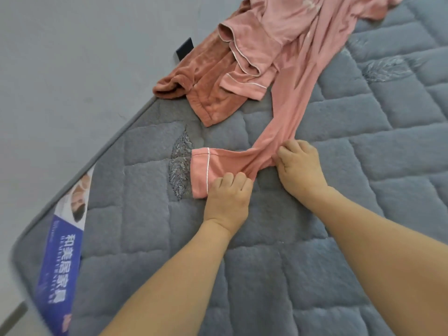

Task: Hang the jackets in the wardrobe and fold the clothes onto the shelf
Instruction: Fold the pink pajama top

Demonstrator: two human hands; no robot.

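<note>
Both hands (pixel 228 197) (pixel 300 166) pinch the pink sleeve (pixel 218 163) (cuff edge flat) mid-mattress (pixel 291 275).

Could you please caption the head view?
Both hands, left hand and right hand, grip pink cotton pyjama sleeve on grey quilted mattress.

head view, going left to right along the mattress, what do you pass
printed label on the mattress edge → leaf embroidery → piped cuff of the pink sleeve → left hand gripping the sleeve → right hand pinching the sleeve further up
</note>
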